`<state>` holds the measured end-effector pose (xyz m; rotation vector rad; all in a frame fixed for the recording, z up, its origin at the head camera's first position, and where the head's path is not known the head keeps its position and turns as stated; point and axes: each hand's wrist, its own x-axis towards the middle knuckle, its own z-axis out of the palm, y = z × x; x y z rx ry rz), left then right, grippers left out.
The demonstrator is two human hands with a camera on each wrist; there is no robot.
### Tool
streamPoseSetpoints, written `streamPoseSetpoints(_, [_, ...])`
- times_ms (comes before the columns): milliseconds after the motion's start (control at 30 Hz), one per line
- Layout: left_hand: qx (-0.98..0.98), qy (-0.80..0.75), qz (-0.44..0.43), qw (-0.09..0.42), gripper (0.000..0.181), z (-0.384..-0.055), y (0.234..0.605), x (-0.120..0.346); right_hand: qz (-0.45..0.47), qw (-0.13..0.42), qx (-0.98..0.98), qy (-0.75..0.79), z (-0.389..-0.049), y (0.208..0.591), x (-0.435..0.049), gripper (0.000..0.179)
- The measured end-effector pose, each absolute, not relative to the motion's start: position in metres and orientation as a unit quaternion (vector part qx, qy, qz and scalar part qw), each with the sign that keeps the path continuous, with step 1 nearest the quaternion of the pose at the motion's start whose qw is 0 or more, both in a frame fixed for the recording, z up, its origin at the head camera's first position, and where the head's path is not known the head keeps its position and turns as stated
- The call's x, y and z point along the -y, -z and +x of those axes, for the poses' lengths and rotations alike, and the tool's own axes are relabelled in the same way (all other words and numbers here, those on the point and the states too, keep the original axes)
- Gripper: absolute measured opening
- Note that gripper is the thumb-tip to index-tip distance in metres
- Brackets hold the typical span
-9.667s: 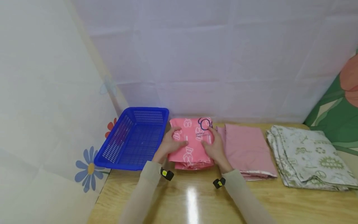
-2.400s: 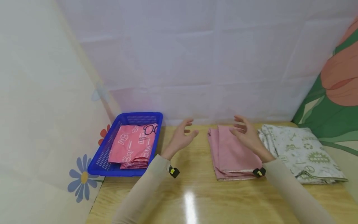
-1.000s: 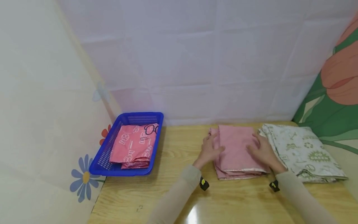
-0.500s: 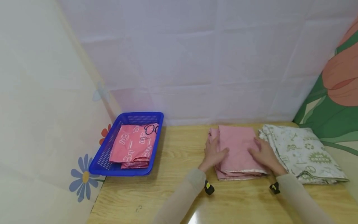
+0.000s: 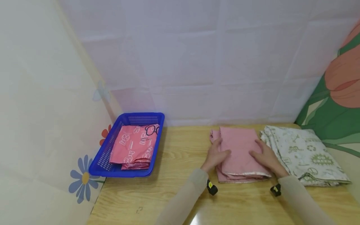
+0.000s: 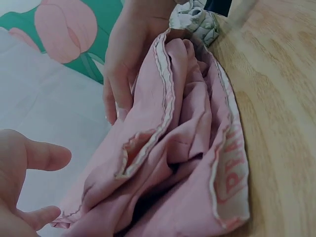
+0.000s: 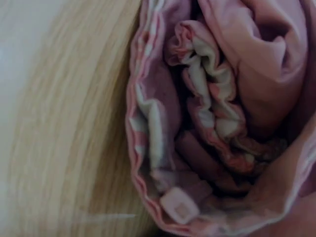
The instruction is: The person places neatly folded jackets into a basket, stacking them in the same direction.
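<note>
A folded pink cloth lies on the table, its front edge showing several layers and a pale trim. My left hand holds its left side, with the other fingertips hidden behind the folds. In the left wrist view the thumb stands a little off the fabric. On the cloth's right side my right hand grips, thumb across the top. Close up in the right wrist view, the rolled cloth shows gathered edges and a small pale square piece.
A blue plastic basket stands at the left, holding a folded pink cloth with white prints. To the right lies a folded white cloth with green prints, close to my right hand. A pale sheet hangs behind the wooden table.
Earlier both hands held the printed pink cloth; it came to lie in the basket. They then moved right to the plain pink cloth and settled against its sides, the left hand sliding slightly inward.
</note>
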<state>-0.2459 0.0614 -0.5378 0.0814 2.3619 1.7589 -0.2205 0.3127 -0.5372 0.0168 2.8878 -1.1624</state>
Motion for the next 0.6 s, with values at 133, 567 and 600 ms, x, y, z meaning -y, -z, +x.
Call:
streamPoseSetpoints(133, [-0.791,-0.601,0.03,0.108,0.08,-0.246,0.541,-0.06,0.014,0.038,-0.915,0.401,-0.218,0.535,-0.313,0.082])
streamPoseSetpoints(567, [-0.789,-0.605,0.053,0.094,0.069,-0.251,0.549,-0.058,0.037,0.057,-0.88,0.47,-0.215,0.531,-0.307,0.077])
streamPoseSetpoints(600, [-0.788,-0.607,0.052,0.093,0.069,-0.251,0.549,-0.058,0.04,0.055,-0.88,0.47,-0.216,0.531,-0.307,0.076])
